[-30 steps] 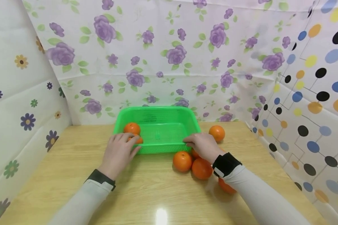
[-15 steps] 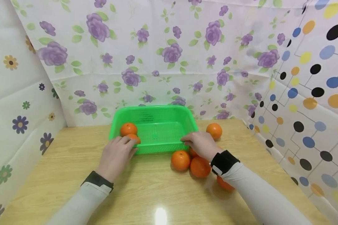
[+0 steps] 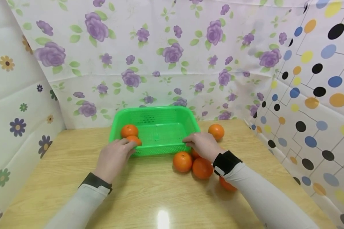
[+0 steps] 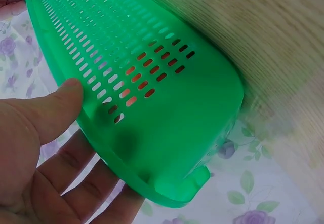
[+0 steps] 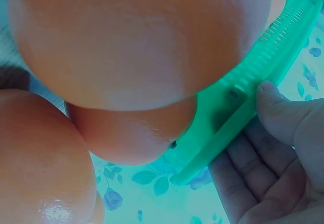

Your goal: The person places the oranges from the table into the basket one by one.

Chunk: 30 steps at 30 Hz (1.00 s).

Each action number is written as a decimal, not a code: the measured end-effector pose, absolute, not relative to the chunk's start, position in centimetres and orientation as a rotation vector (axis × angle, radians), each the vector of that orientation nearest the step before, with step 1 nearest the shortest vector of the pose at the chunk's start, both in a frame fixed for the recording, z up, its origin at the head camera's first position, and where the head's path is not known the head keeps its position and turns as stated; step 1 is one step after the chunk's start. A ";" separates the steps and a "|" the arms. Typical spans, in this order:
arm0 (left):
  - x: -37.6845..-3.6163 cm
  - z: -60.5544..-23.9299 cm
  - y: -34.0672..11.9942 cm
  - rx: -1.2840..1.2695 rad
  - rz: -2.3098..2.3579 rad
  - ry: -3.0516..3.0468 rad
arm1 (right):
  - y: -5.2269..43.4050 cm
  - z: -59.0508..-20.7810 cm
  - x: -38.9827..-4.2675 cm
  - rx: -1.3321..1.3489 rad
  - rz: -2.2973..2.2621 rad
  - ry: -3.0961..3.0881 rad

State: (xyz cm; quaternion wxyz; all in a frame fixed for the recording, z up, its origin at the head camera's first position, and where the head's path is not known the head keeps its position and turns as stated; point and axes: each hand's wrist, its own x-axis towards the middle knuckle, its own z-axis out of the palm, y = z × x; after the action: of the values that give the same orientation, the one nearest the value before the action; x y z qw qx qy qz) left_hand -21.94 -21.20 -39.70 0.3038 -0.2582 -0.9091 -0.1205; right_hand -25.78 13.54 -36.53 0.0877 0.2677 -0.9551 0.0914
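From the head view, a green basket (image 3: 156,130) is seen standing on the wooden counter (image 3: 149,190) near the flowered back wall (image 3: 166,57). The left hand (image 3: 113,157) is laid on the basket's near left corner, fingers over the rim; the right hand (image 3: 203,145) is laid on the near right corner in the same way. Two oranges (image 3: 129,130) are seen inside the basket at its left end, the nearer one partly covered by the left fingers. A cluster of oranges (image 3: 182,161) lies on the counter just beside the right hand, one of them largely hidden under the right sleeve, and a lone orange (image 3: 216,131) sits beyond that hand, beside the basket's right end. No writing or label can be read in any view.

In the left wrist view, the basket (image 4: 152,82) is shown from outside, its slotted wall filling the picture. The thumb of the left hand (image 4: 45,148) is pressed against the wall while the fingers pass beneath the rim, so the grip is clamped on the basket. Orange colour shows through some slots.

In the right wrist view, most of the picture is blocked by blurred oranges (image 5: 126,41) very close to the lens. Past them, the basket's rim (image 5: 243,102) is seen pinched between the thumb and fingers of the right hand (image 5: 276,168), a grip likewise clamped on the basket.
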 end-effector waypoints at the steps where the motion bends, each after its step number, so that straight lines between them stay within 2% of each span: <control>1: -21.9 -39.7 -21.1 -0.684 -0.317 -2.414 | 13.6 -36.5 -25.7 0.793 0.278 -2.847; 30: -22.1 -39.6 -21.1 -0.693 -0.333 -2.440 | 14.6 -36.3 -23.7 0.878 0.286 -2.792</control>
State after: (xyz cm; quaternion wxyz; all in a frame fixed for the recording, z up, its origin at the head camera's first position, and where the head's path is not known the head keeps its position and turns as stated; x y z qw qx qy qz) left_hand -22.08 -21.10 -39.61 0.2874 -0.2595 -0.9135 -0.1246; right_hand -23.74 14.55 -36.30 0.1003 0.2970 -0.9446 0.0968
